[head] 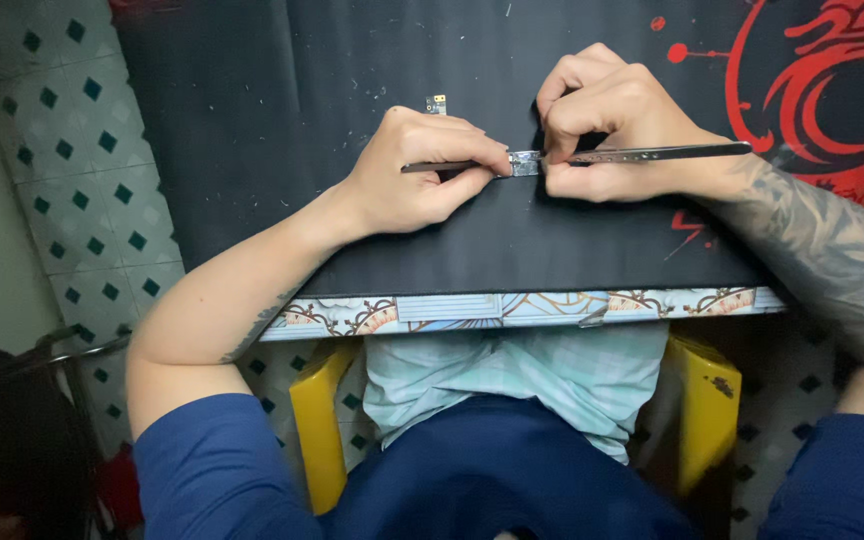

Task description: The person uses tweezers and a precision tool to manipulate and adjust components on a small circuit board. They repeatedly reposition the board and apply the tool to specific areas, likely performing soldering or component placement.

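A small metal strip (524, 163) lies crosswise on the black mat (512, 245), squarely between the hands: the left hand (422, 170) pinches a thin tool (439, 166) touching its left end, the right hand (602, 125) grips tweezers (662, 154) at its right end.

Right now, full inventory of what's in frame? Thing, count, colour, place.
small part: 1, silvery, on the mat between both hands
thin tool: 1, dark metal, in the left hand, tip at the small part
tweezers: 1, silver, in the right hand, tip at the small part
tiny component: 1, dark with yellow spots, on the mat above the left hand
desk mat: 1, black with red design at right, covers the table
table: 1, patterned front edge, below the mat
stool: 1, yellow, under the person
tiled floor: white with green diamonds, at left
left hand: pinches the thin tool
right hand: pinches the tweezers, tattooed forearm
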